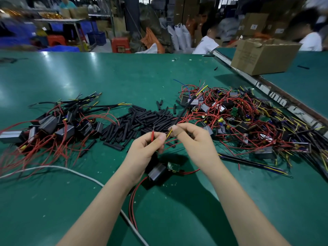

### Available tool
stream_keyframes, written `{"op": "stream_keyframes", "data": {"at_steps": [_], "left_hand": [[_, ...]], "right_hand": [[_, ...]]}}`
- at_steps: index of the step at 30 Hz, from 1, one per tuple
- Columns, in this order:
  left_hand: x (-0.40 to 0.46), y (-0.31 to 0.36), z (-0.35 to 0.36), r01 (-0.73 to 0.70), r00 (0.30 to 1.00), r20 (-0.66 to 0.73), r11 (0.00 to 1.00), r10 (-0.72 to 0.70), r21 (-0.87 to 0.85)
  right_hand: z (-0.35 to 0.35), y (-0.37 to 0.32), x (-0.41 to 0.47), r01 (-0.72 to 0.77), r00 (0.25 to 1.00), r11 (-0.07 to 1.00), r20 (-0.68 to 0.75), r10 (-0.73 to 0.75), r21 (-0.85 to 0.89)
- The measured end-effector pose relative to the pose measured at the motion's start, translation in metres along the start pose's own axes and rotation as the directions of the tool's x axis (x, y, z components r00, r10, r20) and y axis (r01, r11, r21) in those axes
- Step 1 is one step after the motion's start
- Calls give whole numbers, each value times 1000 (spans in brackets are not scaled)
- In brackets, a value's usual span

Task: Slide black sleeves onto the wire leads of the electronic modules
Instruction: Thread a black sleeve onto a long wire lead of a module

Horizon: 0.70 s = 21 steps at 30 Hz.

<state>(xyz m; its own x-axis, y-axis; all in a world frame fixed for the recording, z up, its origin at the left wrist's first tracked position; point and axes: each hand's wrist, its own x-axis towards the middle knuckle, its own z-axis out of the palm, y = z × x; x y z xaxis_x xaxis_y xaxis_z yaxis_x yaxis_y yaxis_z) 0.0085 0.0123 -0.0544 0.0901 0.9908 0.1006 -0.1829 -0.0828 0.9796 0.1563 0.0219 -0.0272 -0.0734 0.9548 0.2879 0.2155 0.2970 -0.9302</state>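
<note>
In right hand, thin black sleeve w/ yellow lead, tilted up.

I see a glossy green table under everything. At ten o'clock, dark grey modules trail red wires and black-sleeved leads tipped yellow. Dead centre lies a heap of matt black sleeves. At two o'clock the tangled pile mixes red, yellow and blue wire with green boards. My left hand pinches a red lead; my right hand a yellow one. A white cable crosses at eight o'clock; a brown cardboard box sits at one.
</note>
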Motion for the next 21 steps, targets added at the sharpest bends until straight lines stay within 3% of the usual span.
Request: {"op": "stream_keyframes", "data": {"at_steps": [13,21], "left_hand": [[-1,-3,1,-28,999,-28,998,30,61],[-1,-7,1,-71,993,-73,951,98,300]], "right_hand": [[-9,11,-1,-56,967,995,243,74,-80],[5,16,-1,-120,962,993,246,120,-17]]}}
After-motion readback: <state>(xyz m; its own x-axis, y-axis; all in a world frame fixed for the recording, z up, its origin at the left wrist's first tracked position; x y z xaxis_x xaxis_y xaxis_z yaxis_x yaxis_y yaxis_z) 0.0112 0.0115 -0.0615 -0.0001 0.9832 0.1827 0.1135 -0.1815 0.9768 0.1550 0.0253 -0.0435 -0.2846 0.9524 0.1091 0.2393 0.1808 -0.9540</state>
